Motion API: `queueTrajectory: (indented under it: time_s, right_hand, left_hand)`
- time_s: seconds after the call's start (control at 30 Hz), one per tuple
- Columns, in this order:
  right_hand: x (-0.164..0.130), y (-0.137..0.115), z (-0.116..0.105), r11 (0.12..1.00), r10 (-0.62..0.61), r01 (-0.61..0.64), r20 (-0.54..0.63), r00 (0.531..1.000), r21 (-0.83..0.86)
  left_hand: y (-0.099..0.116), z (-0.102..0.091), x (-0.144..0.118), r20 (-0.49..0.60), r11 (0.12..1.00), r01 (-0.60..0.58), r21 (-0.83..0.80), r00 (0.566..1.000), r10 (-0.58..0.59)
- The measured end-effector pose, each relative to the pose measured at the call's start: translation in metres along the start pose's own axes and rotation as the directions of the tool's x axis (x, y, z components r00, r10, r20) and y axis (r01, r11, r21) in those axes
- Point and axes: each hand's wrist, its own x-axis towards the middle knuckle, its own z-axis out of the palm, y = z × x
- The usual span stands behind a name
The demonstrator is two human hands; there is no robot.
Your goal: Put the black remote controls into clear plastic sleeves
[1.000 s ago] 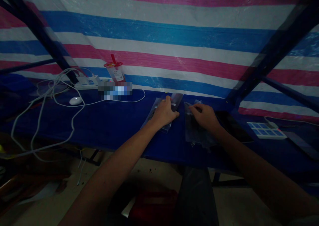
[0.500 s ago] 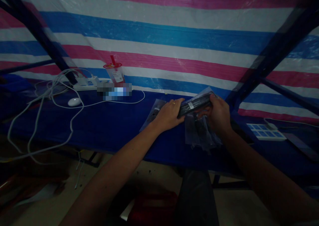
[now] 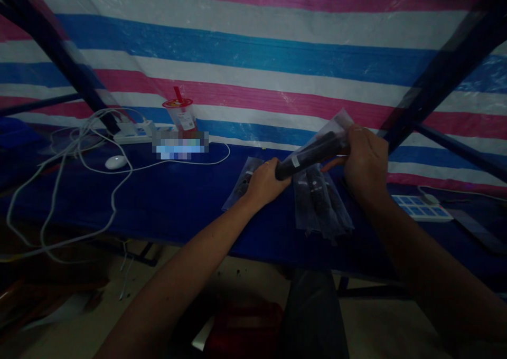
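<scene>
Bagged and dark, a long black device in a clear plastic bag [image 3: 312, 150] is held up above the blue table [image 3: 178, 200], slanting from low on the left to higher on the right. The left hand [image 3: 264, 182] closes its fingers around the lower left end, where a small white label shows on the black body. The right hand [image 3: 366, 161] grips the upper right end, fingers wrapped over the bag, whose loose clear edge sticks up past the thumb.

Below the raised piece, between the two hands, a pile of similar bagged devices [image 3: 321, 203] lies flat on the table, reaching toward the near edge. Just left of the left hand lies another flat bag [image 3: 243, 185] with a dark item inside, partly hidden by the wrist.

Farther left on the table are a white mouse [image 3: 115, 161], a tangle of white cables [image 3: 75, 158] that hangs over the near edge, and a white power strip [image 3: 132, 132] at the far side. A plastic cup with a red straw [image 3: 180, 113] stands near the far edge, against the striped pink, white and blue tarp [image 3: 253, 47] that forms the backdrop. On the far right of the table lies a flat white tray with blue squares [image 3: 422, 207]. Dark metal frame bars [image 3: 439, 74] cross in front of the tarp on both sides.
</scene>
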Motion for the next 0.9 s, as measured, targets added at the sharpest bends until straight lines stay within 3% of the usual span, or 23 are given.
queueTrajectory:
  time_s: [0.2,0.4,0.57,0.73,0.8,0.9]
  right_hand:
    - [0.005,-0.011,0.001,0.996,-0.081,0.078,-0.065,0.995,-0.043]
    - [0.016,0.011,-0.012,0.988,-0.031,0.049,-0.124,0.992,0.145]
    - [0.002,0.041,-0.009,0.942,0.171,-0.178,0.05,0.984,0.283]
    - [-0.021,0.057,0.004,0.873,0.358,-0.426,0.28,0.891,0.239]
    - [-0.024,0.059,0.004,0.84,0.391,-0.469,0.296,0.871,0.271]
    - [-0.018,0.061,-0.005,0.804,0.427,-0.479,0.217,0.878,0.351]
  left_hand:
    - [-0.002,-0.003,0.001,-0.057,0.999,0.031,-0.019,0.998,-0.032]
    - [-0.004,-0.008,0.001,-0.111,0.996,0.065,0.057,0.992,-0.058]
    - [-0.001,-0.013,0.001,-0.121,0.99,0.072,0.119,0.991,-0.058]
    - [0.002,-0.013,0.001,-0.058,0.985,0.053,0.166,0.997,-0.043]
    - [0.001,-0.014,0.002,-0.053,0.98,0.063,0.189,0.997,-0.054]
    - [-0.005,-0.017,0.003,-0.069,0.972,0.086,0.217,0.995,-0.073]
